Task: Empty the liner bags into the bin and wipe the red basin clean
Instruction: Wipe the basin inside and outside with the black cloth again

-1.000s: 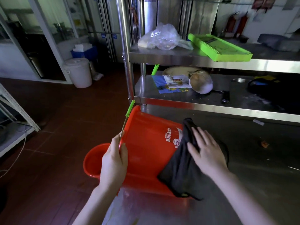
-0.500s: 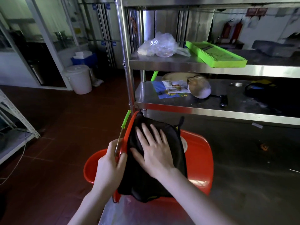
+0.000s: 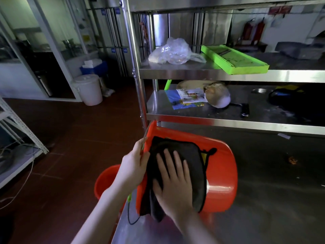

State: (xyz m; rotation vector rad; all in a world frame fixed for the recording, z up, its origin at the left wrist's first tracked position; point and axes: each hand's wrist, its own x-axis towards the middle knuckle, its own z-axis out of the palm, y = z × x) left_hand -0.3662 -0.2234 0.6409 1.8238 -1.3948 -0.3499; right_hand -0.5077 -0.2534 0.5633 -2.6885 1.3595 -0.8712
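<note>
left grip: the left hand (image 3: pixel 134 166) is clamped on the rim of the red plastic basin (image 3: pixel 222 176), fingers curled over the edge where its thin wire handle with the green grip sits, so it's holding the basin steady.
right grip: the right hand (image 3: pixel 173 184) isn't gripping anything – it lies flat, fingers spread, pressing the black wiping cloth (image 3: pixel 190 152) against the basin.
where the basin is: tipped on its side at the left corner of the steel worktop (image 3: pixel 263 199), mouth facing left, the cloth draped over the rim and side wall.
what could slip: my guess is the basin rolls or skids, since a round plastic wall on smooth steel doesn't bite much and only the left hand stops it. Push too hard with the cloth and it could go off the corner.
what's below: a second red plastic tub (image 3: pixel 105 184) sits on the floor just past the table edge, so a dropped basin or cloth probably lands on or near it.
snag: the handle's loose wire hangs near the cloth's lower edge – could catch.
surface: worktop looks dull and smeary, with a small orange scrap (image 3: pixel 292 160) well to the right.
room: steel shelving (image 3: pixel 228 74) behind, holding a crumpled clear plastic bag (image 3: pixel 171 52) and a flat green plastic tray (image 3: pixel 233 59); a white lidded bucket (image 3: pixel 88 88) stands far back on the dark red tile floor. Lighting's dim.
</note>
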